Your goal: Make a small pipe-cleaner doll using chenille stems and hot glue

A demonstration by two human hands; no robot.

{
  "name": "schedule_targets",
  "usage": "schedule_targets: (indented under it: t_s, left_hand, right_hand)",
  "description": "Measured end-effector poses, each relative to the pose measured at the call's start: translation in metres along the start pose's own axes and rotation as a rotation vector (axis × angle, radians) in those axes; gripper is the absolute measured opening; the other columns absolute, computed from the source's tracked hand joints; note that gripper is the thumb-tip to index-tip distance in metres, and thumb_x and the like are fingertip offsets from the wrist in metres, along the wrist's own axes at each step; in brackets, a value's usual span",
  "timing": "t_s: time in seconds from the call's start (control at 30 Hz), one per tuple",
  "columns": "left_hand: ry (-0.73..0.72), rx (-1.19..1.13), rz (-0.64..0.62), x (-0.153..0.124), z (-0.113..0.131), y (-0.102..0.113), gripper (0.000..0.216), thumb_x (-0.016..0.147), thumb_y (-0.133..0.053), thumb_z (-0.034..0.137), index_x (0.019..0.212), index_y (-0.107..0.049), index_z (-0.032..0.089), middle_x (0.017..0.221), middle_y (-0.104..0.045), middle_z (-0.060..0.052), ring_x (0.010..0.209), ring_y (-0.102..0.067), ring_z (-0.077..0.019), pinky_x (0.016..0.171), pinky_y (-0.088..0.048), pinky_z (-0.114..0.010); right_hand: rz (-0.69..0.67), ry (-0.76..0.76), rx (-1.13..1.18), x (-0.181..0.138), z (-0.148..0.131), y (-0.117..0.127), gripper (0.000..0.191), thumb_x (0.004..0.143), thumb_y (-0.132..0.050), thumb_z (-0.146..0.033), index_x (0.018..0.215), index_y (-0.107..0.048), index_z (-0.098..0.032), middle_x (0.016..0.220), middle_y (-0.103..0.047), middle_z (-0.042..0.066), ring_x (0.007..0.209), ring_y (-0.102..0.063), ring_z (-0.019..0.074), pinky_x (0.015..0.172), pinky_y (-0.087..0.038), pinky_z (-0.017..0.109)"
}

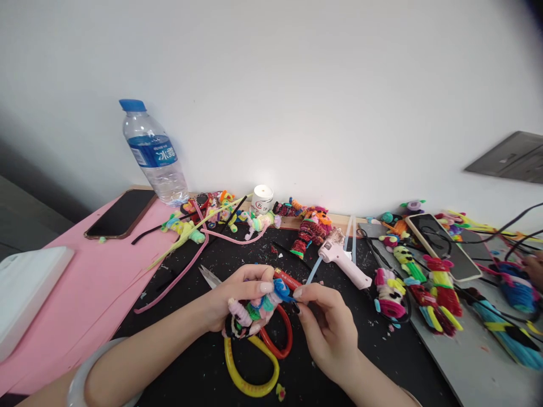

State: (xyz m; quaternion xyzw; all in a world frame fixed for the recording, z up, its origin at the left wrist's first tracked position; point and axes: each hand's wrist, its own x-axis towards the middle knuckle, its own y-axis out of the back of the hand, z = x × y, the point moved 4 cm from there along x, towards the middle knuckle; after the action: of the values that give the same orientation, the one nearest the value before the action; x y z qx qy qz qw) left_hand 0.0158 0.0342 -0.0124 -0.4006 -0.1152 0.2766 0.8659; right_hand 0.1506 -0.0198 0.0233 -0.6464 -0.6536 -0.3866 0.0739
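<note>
My left hand [237, 299] is closed around a small figure of coiled pipe cleaners [258, 308] in pink, green, blue and black. My right hand [324, 325] pinches the blue coil at the figure's right end between thumb and forefinger. Both hands hover just above the black mat [237, 260]. Under them lie scissors [258, 362] with one yellow and one red handle loop, blades pointing up left. A white bangle [85, 370] circles my left wrist.
A white glue gun [341, 261] lies right of my hands. Many pipe-cleaner figures [424, 288] crowd the right and back. A water bottle [155, 155], a lit candle [263, 198] and a phone [121, 213] on pink paper stand behind. Another person's hand [535, 270] shows at far right.
</note>
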Motion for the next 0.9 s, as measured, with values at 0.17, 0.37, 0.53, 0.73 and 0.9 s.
schedule_targets:
  t_s: [0.17,0.37,0.53,0.73,0.9]
  left_hand:
    - [0.005,0.022,-0.009,-0.0005,0.0,0.0007,0.028,0.077,-0.063,0.03,0.065,-0.042,0.015,0.049,-0.055,0.001,0.035,-0.053,-0.0094,0.03,-0.039,-0.015]
    - [-0.015,0.011,0.008,-0.0009,0.0005,0.0006,0.026,0.077,-0.064,0.028,0.066,-0.043,0.015,0.049,-0.053,0.003,0.037,-0.052,-0.0085,0.032,-0.042,-0.016]
    - [-0.012,0.025,0.011,-0.0015,-0.0016,0.0046,0.026,0.077,-0.063,0.028,0.067,-0.043,0.015,0.049,-0.053,0.003,0.035,-0.052,-0.0094,0.029,-0.039,-0.015]
    - [-0.001,0.045,0.013,-0.0015,-0.0025,0.0049,0.027,0.077,-0.062,0.029,0.066,-0.04,0.016,0.048,-0.053,0.003,0.033,-0.05,-0.0096,0.028,-0.037,-0.015]
    - [-0.008,0.045,0.027,-0.0013,-0.0007,0.0026,0.028,0.077,-0.062,0.03,0.066,-0.04,0.017,0.048,-0.053,0.002,0.034,-0.05,-0.0088,0.029,-0.037,-0.015]
  right_hand:
    - [-0.031,0.023,-0.019,0.0026,-0.0018,-0.0006,0.038,0.08,-0.049,0.001,0.108,-0.052,-0.024,0.092,-0.065,0.0,0.08,-0.062,0.011,0.074,-0.05,0.018]
    - [-0.021,0.01,-0.01,0.0037,-0.0038,0.0005,0.036,0.08,-0.049,0.001,0.106,-0.053,-0.024,0.091,-0.065,0.0,0.08,-0.063,0.0109,0.074,-0.05,0.018]
    - [-0.016,-0.005,-0.009,0.0036,-0.0042,-0.0004,0.033,0.081,-0.049,0.001,0.103,-0.055,-0.023,0.087,-0.066,0.0,0.077,-0.063,0.0116,0.07,-0.051,0.019]
    - [-0.009,-0.026,-0.002,0.0043,-0.003,-0.0019,0.031,0.081,-0.049,-0.001,0.101,-0.056,-0.023,0.086,-0.067,0.001,0.075,-0.064,0.0133,0.067,-0.052,0.022]
    - [0.001,-0.04,-0.007,0.0021,-0.0043,-0.0005,0.029,0.082,-0.049,-0.002,0.099,-0.057,-0.024,0.084,-0.068,0.002,0.073,-0.065,0.0152,0.065,-0.053,0.024]
